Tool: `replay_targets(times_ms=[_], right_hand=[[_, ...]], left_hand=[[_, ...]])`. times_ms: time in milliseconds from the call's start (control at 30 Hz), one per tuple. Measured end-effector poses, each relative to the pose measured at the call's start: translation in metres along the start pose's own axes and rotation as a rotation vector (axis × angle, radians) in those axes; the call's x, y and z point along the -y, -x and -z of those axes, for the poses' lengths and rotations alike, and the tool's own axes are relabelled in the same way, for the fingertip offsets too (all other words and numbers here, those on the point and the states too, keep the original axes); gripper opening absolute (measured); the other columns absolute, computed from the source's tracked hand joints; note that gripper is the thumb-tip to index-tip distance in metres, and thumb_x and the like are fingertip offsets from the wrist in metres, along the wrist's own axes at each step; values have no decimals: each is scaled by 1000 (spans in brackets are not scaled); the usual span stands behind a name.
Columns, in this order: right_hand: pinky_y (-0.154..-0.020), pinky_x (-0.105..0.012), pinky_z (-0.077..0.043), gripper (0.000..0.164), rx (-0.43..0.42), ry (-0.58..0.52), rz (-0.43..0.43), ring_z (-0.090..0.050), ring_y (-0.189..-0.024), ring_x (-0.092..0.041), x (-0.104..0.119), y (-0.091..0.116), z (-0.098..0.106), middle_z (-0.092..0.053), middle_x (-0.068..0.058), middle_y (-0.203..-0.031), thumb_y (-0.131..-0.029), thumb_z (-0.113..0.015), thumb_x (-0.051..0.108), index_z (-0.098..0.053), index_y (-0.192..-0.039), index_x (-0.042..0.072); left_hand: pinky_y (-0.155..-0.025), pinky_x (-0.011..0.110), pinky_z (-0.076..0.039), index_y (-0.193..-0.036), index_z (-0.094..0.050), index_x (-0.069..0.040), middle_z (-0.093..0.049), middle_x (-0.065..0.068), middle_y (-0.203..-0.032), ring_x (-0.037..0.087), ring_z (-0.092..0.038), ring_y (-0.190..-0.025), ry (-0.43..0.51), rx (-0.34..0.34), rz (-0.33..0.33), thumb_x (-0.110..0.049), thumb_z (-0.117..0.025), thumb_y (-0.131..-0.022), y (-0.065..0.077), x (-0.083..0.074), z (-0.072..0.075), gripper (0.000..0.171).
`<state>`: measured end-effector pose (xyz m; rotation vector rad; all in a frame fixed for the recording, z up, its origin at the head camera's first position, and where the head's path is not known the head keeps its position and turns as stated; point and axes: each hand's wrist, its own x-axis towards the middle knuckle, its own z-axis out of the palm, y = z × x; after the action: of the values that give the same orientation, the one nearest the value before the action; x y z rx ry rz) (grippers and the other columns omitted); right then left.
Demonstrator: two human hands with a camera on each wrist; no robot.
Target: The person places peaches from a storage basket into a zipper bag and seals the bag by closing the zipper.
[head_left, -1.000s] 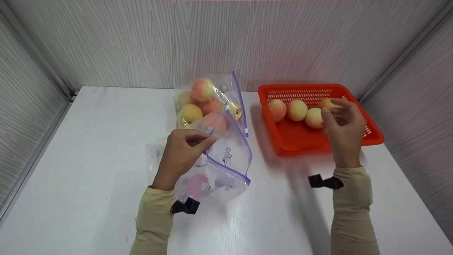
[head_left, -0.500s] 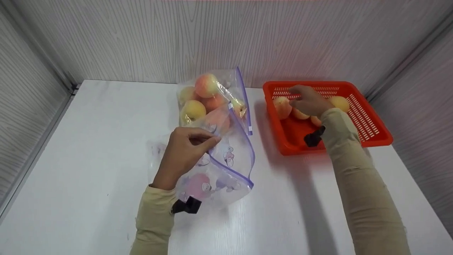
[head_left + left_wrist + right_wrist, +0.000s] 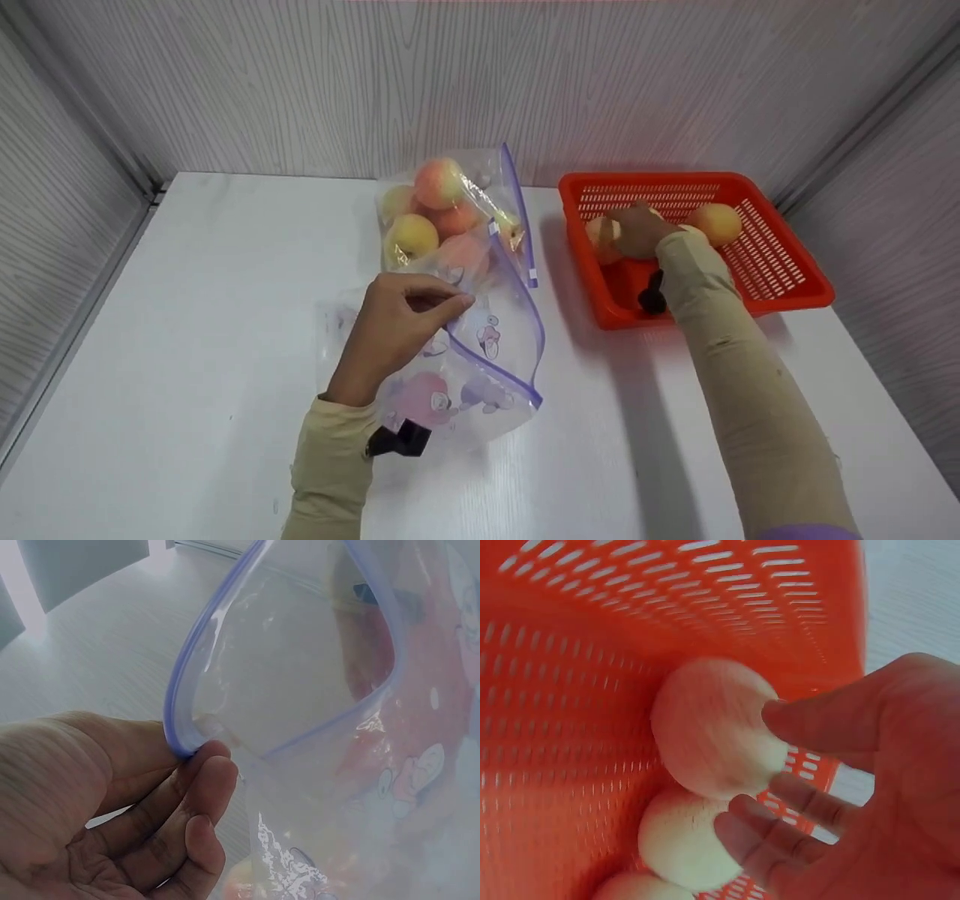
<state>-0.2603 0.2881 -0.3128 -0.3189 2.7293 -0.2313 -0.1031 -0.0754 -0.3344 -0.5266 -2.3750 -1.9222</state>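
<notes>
"Which hand is nearer the blushed fruit [image 3: 716,731]?"

"The right hand [image 3: 645,231], clearly. The fruit sits at the left end of the red basket [image 3: 600,300], just left of that grip. The left hand [image 3: 397,319] is well apart, at the clear bag [image 3: 484,386]."

"Is the right grip round it?"

"No, thumb and fingers look parted, tips at the fruit's edge; I can't tell whether they touch. A paler fruit [image 3: 682,840] sits just beside it, partly behind the fingertips in the right wrist view."

"Any long axis to line up?"

"None, it's nearly round. I'd say side matters more than angle."

"And the left grip?"

"Pinching the bag's rim; the mouth gapes right, toward the basket on the same surface [image 3: 225,337]."
</notes>
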Motion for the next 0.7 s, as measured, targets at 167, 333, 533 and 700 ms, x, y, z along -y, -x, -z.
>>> replay_targets(times_ms=[167,333,533,700], right_hand=[[-103,-58,-39,45,8,-62,-38,-44,-119,-44,1,10,3,-51,-32,-130,-95,-61,17,-51,-127,-12],[-94,-53,-45,42,29,-145,-104,-50,-107,-36,7,18,6,-54,-24,-123,-96,-66,21,-48,-125,-3],[-96,-53,-47,56,49,-104,-19,-52,-106,-35,6,14,2,-57,-27,-126,-91,-70,14,-50,-140,-6],[-100,-52,-47,66,168,-177,-94,-49,-116,-33,7,18,3,-50,-20,-142,-89,-71,13,-46,-149,3]], left_hand=[[-72,31,-61,-96,-82,-10,-72,2,-82,20,-65,-71,5,-3,-11,-16,-78,-91,1,2,1,8],[-73,32,-61,-96,-81,-10,-72,2,-83,20,-66,-72,7,8,-8,-16,-78,-91,1,1,2,9],[-73,31,-61,-96,-81,-11,-72,2,-82,19,-66,-72,-8,5,-16,-17,-78,-91,1,1,4,8],[-72,30,-61,-95,-81,-10,-72,2,-81,19,-66,-72,-2,7,-41,-16,-79,-91,0,1,4,8]])
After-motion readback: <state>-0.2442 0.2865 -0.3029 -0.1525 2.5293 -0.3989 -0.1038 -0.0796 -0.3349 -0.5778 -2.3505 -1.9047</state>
